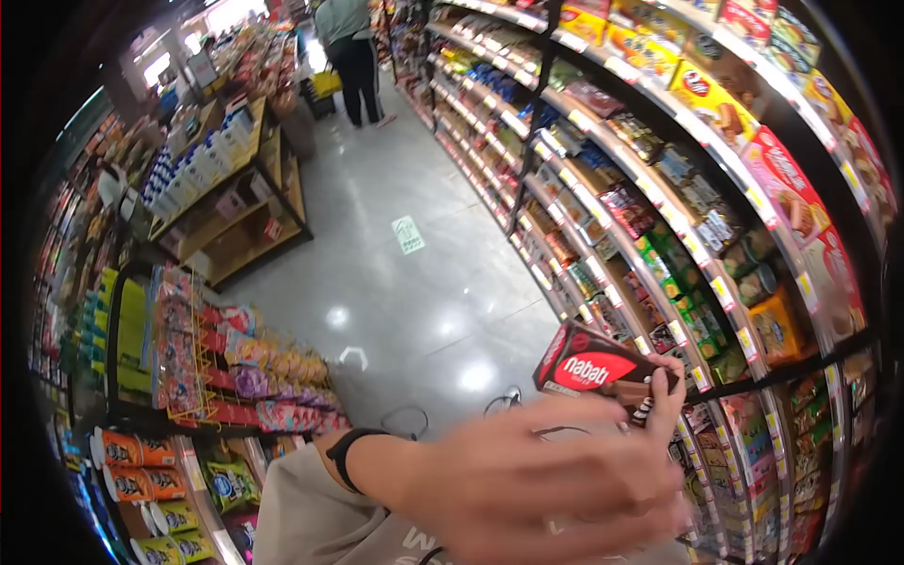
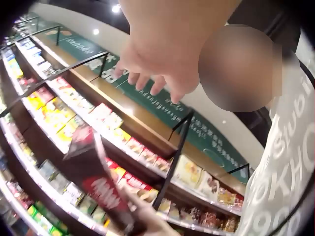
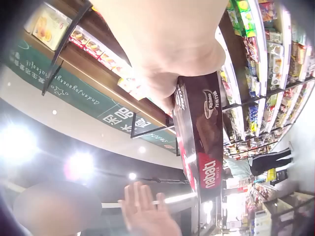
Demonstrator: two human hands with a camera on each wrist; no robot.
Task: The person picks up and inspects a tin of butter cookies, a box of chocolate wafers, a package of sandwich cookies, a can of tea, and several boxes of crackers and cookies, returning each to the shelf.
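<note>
A dark brown and red nabati wafer box (image 1: 593, 369) is gripped at one end by my right hand (image 1: 668, 400), whose fingers show at its right side in the head view. Close up in the right wrist view, the wafer box (image 3: 204, 132) extends from under the right hand (image 3: 182, 59). My left hand (image 1: 556, 480), blurred and with a black band at the wrist, passes in front of the box's near side and hides part of the right hand. It holds nothing; in the left wrist view the left hand (image 2: 157, 69) has its fingers extended, apart from the box.
Long snack shelves (image 1: 640, 179) run along the right. A rack of bagged snacks (image 1: 254, 367) and shelved tubs (image 1: 141, 466) stand at the left. Farther off are a wooden display table (image 1: 282, 193) with white bottles and a person (image 1: 353, 61) in the aisle. Grey floor (image 1: 452, 301) lies between.
</note>
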